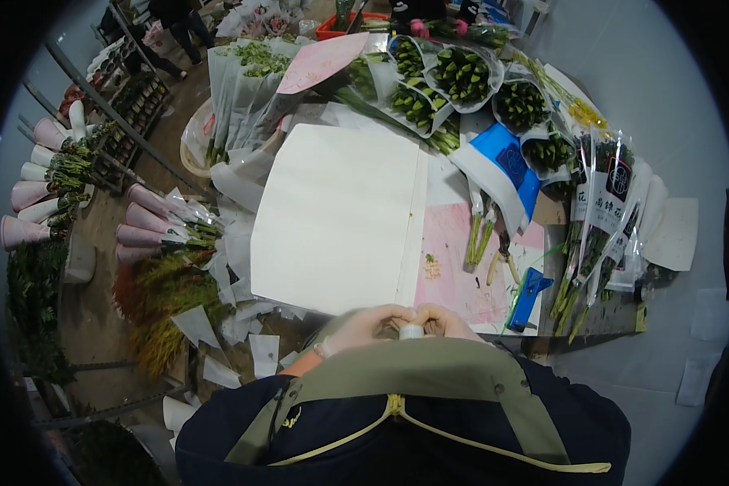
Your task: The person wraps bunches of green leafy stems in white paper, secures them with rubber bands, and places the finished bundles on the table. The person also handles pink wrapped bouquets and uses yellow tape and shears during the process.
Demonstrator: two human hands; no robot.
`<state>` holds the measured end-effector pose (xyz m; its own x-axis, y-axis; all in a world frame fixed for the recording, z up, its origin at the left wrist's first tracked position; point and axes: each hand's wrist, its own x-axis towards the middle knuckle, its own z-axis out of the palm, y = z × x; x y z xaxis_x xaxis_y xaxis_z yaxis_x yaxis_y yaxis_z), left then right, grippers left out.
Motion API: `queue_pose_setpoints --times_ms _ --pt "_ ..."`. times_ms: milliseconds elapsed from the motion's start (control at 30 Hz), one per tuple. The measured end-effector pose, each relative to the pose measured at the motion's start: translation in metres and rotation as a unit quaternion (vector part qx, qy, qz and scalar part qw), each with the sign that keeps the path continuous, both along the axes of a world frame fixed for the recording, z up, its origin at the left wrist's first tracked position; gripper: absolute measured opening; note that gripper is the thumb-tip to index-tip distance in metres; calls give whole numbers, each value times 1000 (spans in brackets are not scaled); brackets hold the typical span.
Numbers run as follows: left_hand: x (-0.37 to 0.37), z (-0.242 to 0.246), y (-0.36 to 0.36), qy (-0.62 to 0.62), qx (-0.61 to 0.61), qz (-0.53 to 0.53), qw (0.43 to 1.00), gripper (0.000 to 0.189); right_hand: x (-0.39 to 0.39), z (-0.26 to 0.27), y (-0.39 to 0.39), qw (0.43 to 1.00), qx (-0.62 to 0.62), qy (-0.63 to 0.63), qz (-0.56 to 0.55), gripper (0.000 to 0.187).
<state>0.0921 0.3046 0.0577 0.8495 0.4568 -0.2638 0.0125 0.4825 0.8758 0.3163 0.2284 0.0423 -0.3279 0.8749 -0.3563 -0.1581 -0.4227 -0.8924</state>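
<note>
My left hand (361,327) and my right hand (446,319) meet at the near edge of the table, close to my apron. Between their fingertips they hold a small white cylindrical object (410,331), perhaps a roll of tape; its lower part is hidden by the apron. Just beyond lies a stack of large white paper sheets (340,219). Right of it is a stained pink sheet (446,285). On that side lie yellow-handled pruning shears (503,258), a blue plastic hand tool (527,301) beside a green strip, and a blue-and-white wrapped bunch of stems (507,167).
Sleeved bunches of green buds (462,76) line the table's far side. Clear-sleeved bouquets (604,206) lie at the right edge. A round basket (195,164) and wrapped greenery (243,91) stand far left. Pink-wrapped bunches (146,222) and paper scraps (264,354) lie left. People (185,27) stand in the background.
</note>
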Motion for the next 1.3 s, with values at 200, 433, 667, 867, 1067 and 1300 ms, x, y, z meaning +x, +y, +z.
queue_pose_setpoints --times_ms 200,433,667,867,1067,1300 --pt "22 -7 28 28 77 64 995 56 14 -9 28 999 22 18 -43 40" --pt "35 19 40 -18 308 85 947 51 19 4 40 978 157 105 -93 47" --pt "40 17 44 12 358 63 931 54 33 8 41 967 239 36 -83 43" --pt "46 -3 46 -63 112 24 991 83 37 22 46 852 462 -219 -111 39" --pt "43 -10 44 -227 -277 36 933 82 29 22 42 844 478 -200 -138 41" --pt "55 -16 44 -44 -21 -16 999 50 18 26 38 856 424 -269 -125 42"
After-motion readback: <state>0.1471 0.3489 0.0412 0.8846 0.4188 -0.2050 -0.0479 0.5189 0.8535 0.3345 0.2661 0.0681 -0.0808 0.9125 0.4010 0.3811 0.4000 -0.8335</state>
